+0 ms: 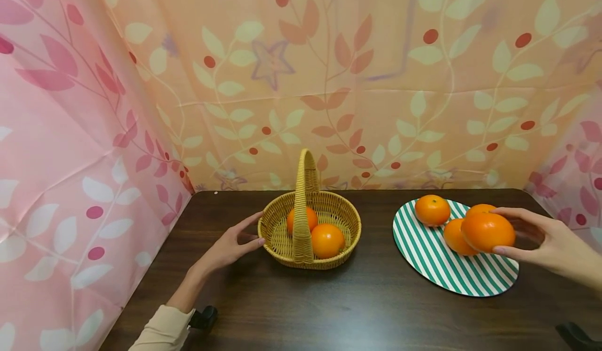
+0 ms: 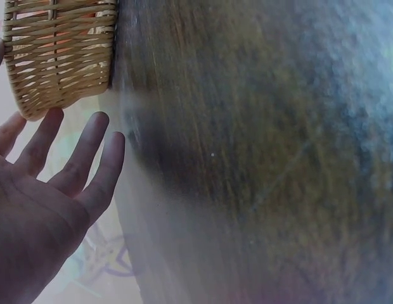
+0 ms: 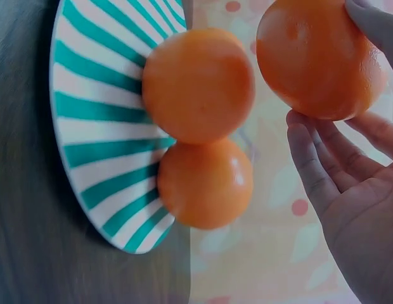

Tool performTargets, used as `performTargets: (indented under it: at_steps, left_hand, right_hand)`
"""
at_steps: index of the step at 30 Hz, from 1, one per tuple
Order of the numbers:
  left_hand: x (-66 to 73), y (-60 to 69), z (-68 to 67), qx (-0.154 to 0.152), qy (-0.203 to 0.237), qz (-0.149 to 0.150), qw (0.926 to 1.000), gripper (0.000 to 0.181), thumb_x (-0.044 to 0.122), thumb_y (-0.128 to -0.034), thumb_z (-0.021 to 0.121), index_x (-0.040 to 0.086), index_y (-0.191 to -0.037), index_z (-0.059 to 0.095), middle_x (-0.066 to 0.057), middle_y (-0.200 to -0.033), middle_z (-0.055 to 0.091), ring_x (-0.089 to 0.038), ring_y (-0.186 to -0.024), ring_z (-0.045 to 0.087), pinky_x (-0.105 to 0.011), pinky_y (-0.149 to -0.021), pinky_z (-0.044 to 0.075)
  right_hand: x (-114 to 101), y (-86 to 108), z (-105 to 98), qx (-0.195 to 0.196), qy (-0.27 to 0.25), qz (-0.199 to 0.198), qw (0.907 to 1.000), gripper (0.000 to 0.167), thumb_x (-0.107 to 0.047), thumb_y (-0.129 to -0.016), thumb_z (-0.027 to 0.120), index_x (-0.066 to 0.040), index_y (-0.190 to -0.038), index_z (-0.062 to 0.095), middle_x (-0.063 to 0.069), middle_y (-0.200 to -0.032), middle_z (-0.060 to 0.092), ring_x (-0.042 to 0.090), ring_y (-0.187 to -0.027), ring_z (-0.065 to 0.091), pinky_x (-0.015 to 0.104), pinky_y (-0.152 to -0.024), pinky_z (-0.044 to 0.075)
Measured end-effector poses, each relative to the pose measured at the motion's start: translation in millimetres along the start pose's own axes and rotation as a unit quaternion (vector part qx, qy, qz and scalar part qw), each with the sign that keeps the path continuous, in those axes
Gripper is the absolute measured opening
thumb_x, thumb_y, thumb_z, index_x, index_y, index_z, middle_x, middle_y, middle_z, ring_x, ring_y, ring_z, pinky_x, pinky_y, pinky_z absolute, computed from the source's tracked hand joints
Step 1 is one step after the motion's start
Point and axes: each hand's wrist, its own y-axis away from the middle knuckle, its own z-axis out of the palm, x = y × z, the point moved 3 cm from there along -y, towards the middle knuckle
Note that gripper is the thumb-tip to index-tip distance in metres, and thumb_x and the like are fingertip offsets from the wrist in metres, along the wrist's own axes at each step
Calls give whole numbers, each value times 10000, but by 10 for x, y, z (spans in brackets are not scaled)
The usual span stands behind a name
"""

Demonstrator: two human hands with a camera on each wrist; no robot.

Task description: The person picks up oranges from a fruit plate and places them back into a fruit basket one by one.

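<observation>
At the right, my right hand [image 1: 547, 238] holds an orange [image 1: 489, 232] between thumb and fingertips; the right wrist view shows this orange [image 3: 317, 57] raised off the green-and-white striped oval mat [image 3: 89, 130]. Three more oranges lie on that mat, one of them [image 1: 432, 210] toward its back left and two partly hidden behind the held one. My left hand [image 1: 230, 246] touches the left end of a yellow wicker basket [image 1: 277, 241], its fingers loosely extended along the wall. Inside the basket sit two oranges [image 1: 327, 240], one partly covered by the tall arched handle [image 1: 301, 210].
Everything stands on a dark wooden table [image 1: 357, 309]. A leaf-patterned orange curtain [image 1: 329, 79] hangs behind its back edge, with pink cloth [image 1: 70, 158] along the left side. Black wrist straps [image 1: 204, 318] show near both forearms.
</observation>
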Motion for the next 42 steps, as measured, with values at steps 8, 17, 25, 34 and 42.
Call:
performTargets:
  at_steps: [8,17,25,34,42]
  left_hand:
    - [15,5,4,35,-23,-58,10000,712,230,-977,723,115,-1584,370,-164,-1590,355,-344,-1148,642,-515,-936,519]
    - [30,-2,15,11,-11,-17,10000,702,205,-978,721,111,-1582,374,-183,-1584,357,-357,-1153,637,-529,-939,514]
    - [20,-23,23,62,52,-2,10000,710,206,-965,738,119,-1577,388,-180,-1573,377,-372,-1141,639,-531,-921,523]
    - [16,-2,-8,130,35,-18,9999,705,202,-953,753,87,-1558,410,-185,-1561,395,-393,-1146,633,-505,-897,544]
    - [17,-12,-12,133,-4,-24,9999,696,204,-959,745,104,-1562,411,-182,-1564,392,-403,-1150,629,-524,-911,532]
  right_hand:
    - [-128,-197,100,-181,-203,-56,9996,704,132,-748,838,-9,-1382,568,-55,-1258,627,11,-1051,640,130,-829,499]
    - [-219,-405,274,-213,-238,-24,9995,671,70,-771,853,-71,-1373,593,6,-1215,649,51,-1024,646,141,-836,504]
    - [-239,-567,416,-427,-502,-85,9978,665,51,-819,823,-25,-1417,542,9,-1294,595,28,-1085,628,162,-855,507]
    - [-322,-800,669,-391,-867,-190,9953,645,42,-817,831,-50,-1401,574,88,-1336,585,85,-1086,652,179,-881,506]
    - [-382,-1043,973,-548,-1177,-333,9910,643,-19,-832,843,-57,-1410,562,115,-1320,595,167,-1110,624,208,-908,508]
